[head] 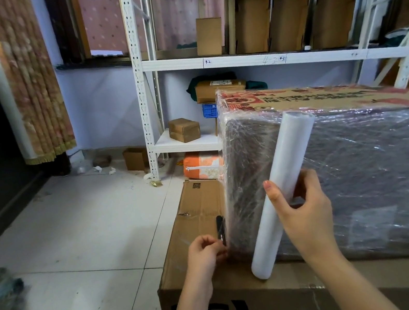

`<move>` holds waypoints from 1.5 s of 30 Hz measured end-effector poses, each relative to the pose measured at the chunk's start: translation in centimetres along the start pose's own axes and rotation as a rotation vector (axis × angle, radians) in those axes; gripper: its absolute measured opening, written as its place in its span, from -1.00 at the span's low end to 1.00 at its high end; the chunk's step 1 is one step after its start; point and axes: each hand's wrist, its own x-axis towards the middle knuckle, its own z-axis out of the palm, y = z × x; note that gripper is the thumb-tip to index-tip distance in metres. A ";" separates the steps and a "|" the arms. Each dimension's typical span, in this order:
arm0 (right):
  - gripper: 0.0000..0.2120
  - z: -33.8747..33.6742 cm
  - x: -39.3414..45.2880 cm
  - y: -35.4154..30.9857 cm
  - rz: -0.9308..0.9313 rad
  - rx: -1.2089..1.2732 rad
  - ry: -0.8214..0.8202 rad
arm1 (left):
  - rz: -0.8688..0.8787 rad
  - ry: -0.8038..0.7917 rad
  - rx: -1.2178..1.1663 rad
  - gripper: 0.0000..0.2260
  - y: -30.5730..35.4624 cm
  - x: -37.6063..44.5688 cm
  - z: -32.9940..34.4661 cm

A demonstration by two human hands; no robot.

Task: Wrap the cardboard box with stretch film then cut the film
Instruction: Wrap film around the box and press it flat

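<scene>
Film roll (283,190) in right grip (303,208)

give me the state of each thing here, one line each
wrapped cardboard box: upright on the lower box, covered in film
stretch film roll: leaning against the wrapped box, held
right hand: gripping the roll
left hand: pinching a black cutter at the box corner
black cutter: held upright, blade not visible
lower cardboard box: closed, lying flat
</scene>
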 end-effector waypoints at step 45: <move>-0.75 0.1 0.2 -0.1 0.019 -0.009 -0.010 | 0.638 -0.051 -0.025 -0.73 6.0 -2.5 2.3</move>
